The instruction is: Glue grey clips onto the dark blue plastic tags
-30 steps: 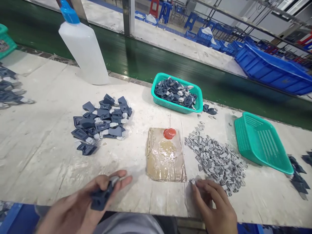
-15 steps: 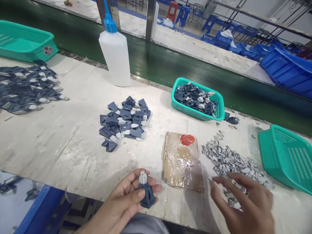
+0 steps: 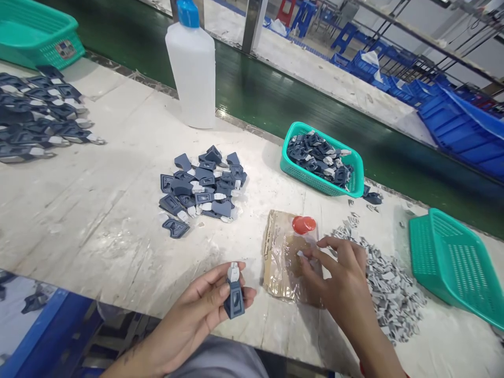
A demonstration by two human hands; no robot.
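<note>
My left hand (image 3: 205,307) holds a dark blue plastic part with a white tip (image 3: 233,295) upright near the table's front edge. My right hand (image 3: 338,278) pinches a small grey clip (image 3: 302,255) over the taped cardboard pad (image 3: 281,262), just below a red blob (image 3: 303,224) on that pad. A heap of small grey clips (image 3: 388,286) lies right of that hand. A pile of dark blue parts (image 3: 202,186) sits further back on the table.
A white squeeze bottle with a blue cap (image 3: 192,65) stands at the back. One teal basket (image 3: 346,181) holds blue parts, another (image 3: 457,262) lies at the right, a third (image 3: 37,34) far left. More blue parts (image 3: 37,121) spread at the left. Green conveyor (image 3: 255,100) behind.
My right hand moved left from the grey clip heap to the cardboard pad, now pinching a small clip. My left hand turned the blue part a little; the view shifted slightly.
</note>
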